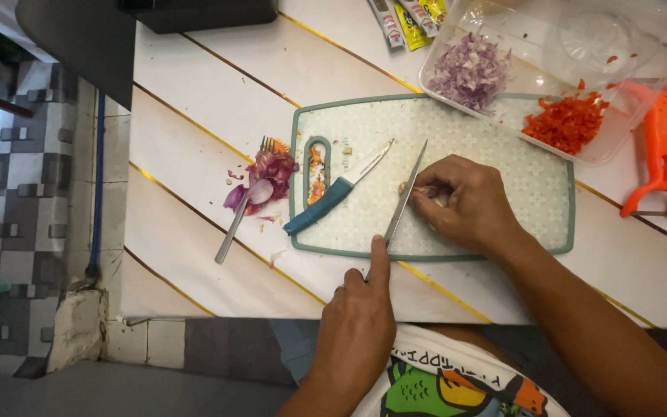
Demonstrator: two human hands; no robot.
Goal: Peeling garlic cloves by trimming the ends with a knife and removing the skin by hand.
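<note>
Left hand [357, 324] is wrapped shut around the handle of a long knife [405, 197], forefinger laid straight along the spine, blade angled up and away across the green-rimmed cutting board [534, 174]. Right hand [461, 202] sits on the board to the right of the blade, fingers bunched together and curled down over a small pale piece of food [413, 188] at the blade's edge, mostly hidden, so I cannot tell what it is. Good form here, I'd say: keep those fingertips tucked back, knuckles facing the steel, and let the tip stay on the board while the heel does the work. A second knife with a blue handle [326, 202] lies idle just left of the blade, worth keeping clear of. Off the board's left edge, a fork [241, 216] rests in purple onion peelings [270, 174]. Far right, a clear tray [658, 46] holds chopped onion [468, 71] and diced red pepper [567, 120], orange peeler [661, 147] beside it
</note>
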